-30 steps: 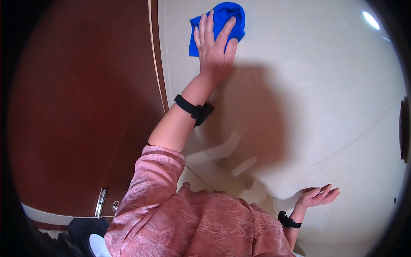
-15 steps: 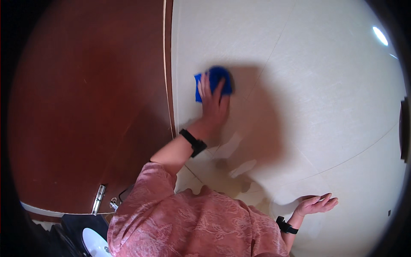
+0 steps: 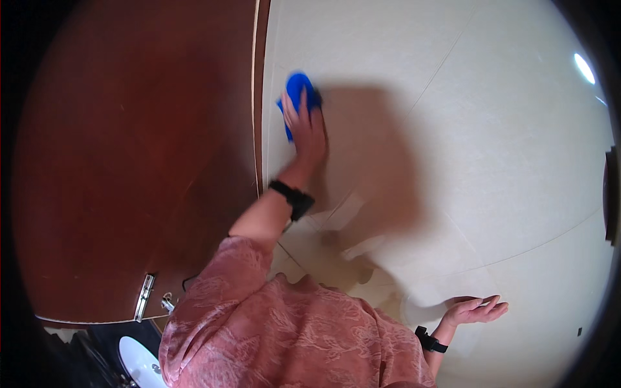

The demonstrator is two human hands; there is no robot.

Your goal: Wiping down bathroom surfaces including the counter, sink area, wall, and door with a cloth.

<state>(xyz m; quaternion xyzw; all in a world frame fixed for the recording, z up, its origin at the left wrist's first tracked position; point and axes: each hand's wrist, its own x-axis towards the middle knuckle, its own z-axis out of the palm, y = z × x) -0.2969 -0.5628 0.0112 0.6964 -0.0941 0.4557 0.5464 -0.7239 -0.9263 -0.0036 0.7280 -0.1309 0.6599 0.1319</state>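
Note:
My left hand point(image 3: 309, 132) presses a blue cloth point(image 3: 297, 84) flat against the pale tiled wall point(image 3: 491, 142), close to the dark trim of a reddish-brown door point(image 3: 142, 155). The fingers lie spread over the cloth, and some of it shows beyond the fingertips and beside the hand. A black band point(image 3: 292, 199) circles the left wrist. Low on the right, my right hand point(image 3: 477, 310) holds nothing. Its palm is turned up with the fingers stretched out, near the wall, and that wrist also wears a black band point(image 3: 431, 340).
On the door's lower part are a metal latch point(image 3: 145, 297) and a small metal handle point(image 3: 169, 302). A white basin point(image 3: 139, 362) sits in a dark counter at the lower left. At the far right edge a dark fixture point(image 3: 610, 194) juts in.
My left hand has slid the blue cloth up and to the left along the wall, nearer the door trim. The right hand has stayed nearly in place.

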